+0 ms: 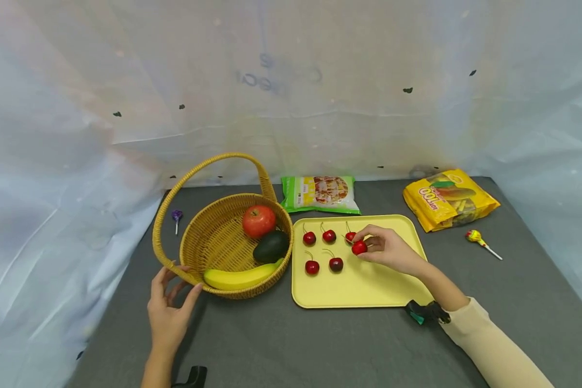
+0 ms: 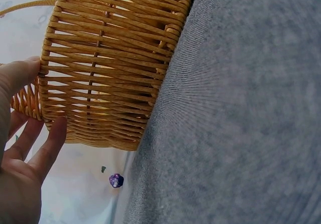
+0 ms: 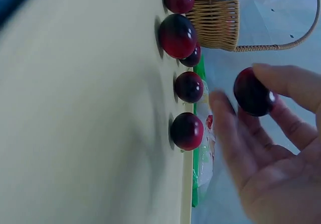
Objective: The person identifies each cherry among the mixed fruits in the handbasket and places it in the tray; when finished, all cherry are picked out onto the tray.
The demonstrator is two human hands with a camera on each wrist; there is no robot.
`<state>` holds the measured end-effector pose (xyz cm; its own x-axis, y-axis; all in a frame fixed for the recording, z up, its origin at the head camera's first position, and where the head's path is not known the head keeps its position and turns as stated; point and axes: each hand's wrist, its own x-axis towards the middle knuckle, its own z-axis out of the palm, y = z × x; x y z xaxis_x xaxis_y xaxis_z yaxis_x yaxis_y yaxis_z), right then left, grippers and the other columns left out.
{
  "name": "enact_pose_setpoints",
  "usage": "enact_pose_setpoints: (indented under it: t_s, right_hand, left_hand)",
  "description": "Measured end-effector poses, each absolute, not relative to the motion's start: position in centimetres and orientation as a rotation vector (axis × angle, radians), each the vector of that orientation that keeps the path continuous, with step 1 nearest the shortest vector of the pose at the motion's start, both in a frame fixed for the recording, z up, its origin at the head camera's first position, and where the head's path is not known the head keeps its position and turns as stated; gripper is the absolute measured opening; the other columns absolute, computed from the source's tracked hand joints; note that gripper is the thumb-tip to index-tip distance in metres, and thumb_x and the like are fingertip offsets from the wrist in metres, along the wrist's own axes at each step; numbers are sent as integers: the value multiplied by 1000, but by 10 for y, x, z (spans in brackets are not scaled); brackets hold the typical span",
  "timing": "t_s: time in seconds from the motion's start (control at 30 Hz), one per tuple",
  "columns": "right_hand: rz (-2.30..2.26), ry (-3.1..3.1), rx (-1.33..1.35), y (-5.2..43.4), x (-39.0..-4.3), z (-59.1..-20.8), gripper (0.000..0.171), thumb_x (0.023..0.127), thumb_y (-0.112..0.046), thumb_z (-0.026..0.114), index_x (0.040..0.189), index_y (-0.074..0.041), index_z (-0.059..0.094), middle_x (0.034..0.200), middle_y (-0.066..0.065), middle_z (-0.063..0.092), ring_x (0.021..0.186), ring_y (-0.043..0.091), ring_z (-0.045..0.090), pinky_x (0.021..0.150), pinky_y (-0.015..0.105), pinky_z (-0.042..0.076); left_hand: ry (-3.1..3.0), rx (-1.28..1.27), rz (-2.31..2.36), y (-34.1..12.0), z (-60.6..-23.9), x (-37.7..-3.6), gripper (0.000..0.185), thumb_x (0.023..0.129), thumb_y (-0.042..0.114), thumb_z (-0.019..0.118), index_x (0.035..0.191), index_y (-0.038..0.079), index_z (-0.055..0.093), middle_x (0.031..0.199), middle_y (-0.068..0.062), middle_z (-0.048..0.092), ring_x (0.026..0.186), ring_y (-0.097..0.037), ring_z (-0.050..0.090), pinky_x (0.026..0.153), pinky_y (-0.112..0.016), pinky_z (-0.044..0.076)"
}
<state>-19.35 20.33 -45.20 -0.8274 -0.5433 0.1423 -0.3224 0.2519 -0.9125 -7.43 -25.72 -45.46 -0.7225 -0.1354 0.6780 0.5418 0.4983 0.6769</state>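
My left hand (image 1: 167,312) holds the rim of a yellow wicker basket (image 1: 213,215) at the near foot of its tall handle. In the left wrist view the thumb lies on one side and the fingers (image 2: 52,141) against the woven wall. A red apple (image 1: 259,221), a dark green avocado (image 1: 271,247) and a banana (image 1: 240,277) lie inside the basket. My right hand (image 1: 390,250) pinches a dark red cherry (image 3: 252,92) above the yellow tray (image 1: 359,291), clear of its surface in the right wrist view. Several stemmed cherries (image 1: 335,264) rest on the tray's left and back part.
A green and white snack bag (image 1: 321,194) lies behind the tray. To the right are a yellow snack bag (image 1: 450,199) and a yellow-red lollipop (image 1: 475,236). A purple lollipop (image 1: 177,215) lies left of the basket. Plastic sheeting (image 1: 291,108) hangs behind the grey table (image 1: 300,345).
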Motion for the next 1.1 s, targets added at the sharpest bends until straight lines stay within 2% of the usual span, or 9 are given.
enact_pose_setpoints:
  t_s: [0.1, 0.2, 0.43, 0.77, 1.1]
  right_hand:
    - [-1496, 2432, -825, 206, -190, -453, 29, 85, 0, 77, 111, 2, 66, 104, 11, 66, 87, 24, 63, 70, 26, 57]
    - [-1426, 2447, -818, 207, -189, -455, 26, 85, -1, 77, 108, -1, 66, 100, 9, 66, 84, 25, 62, 66, 28, 56]
    - [-1277, 2447, -838, 204, -191, -453, 25, 87, -3, 76, 109, 1, 66, 100, 9, 67, 86, 22, 63, 69, 29, 58]
    - [-1168, 2510, -861, 200, -198, -456, 22, 86, -1, 77, 106, 2, 67, 97, 8, 67, 84, 20, 60, 67, 27, 56]
    - [-1130, 2537, -848, 198, -196, -458, 20, 84, -3, 79, 100, -1, 67, 90, 6, 65, 74, 16, 55, 61, 23, 50]
  left_hand:
    - [-2050, -327, -1250, -256, -455, -74, 78, 68, -34, 68, 139, -15, 42, 113, -37, 53, 117, -22, 55, 94, -15, 52]
    - [-2052, -316, -1245, -256, -455, -73, 78, 68, -33, 69, 138, -15, 42, 113, -36, 54, 116, -20, 55, 93, -15, 52]
    - [-2052, -312, -1253, -256, -455, -73, 77, 68, -33, 69, 138, -15, 42, 113, -37, 54, 116, -22, 55, 93, -15, 52]
    - [-2062, -312, -1254, -256, -455, -73, 77, 68, -33, 69, 138, -15, 42, 114, -36, 54, 117, -22, 55, 93, -15, 53]
    - [-2070, -300, -1251, -255, -454, -73, 79, 69, -33, 69, 140, -14, 41, 114, -36, 54, 116, -25, 55, 92, -14, 53]
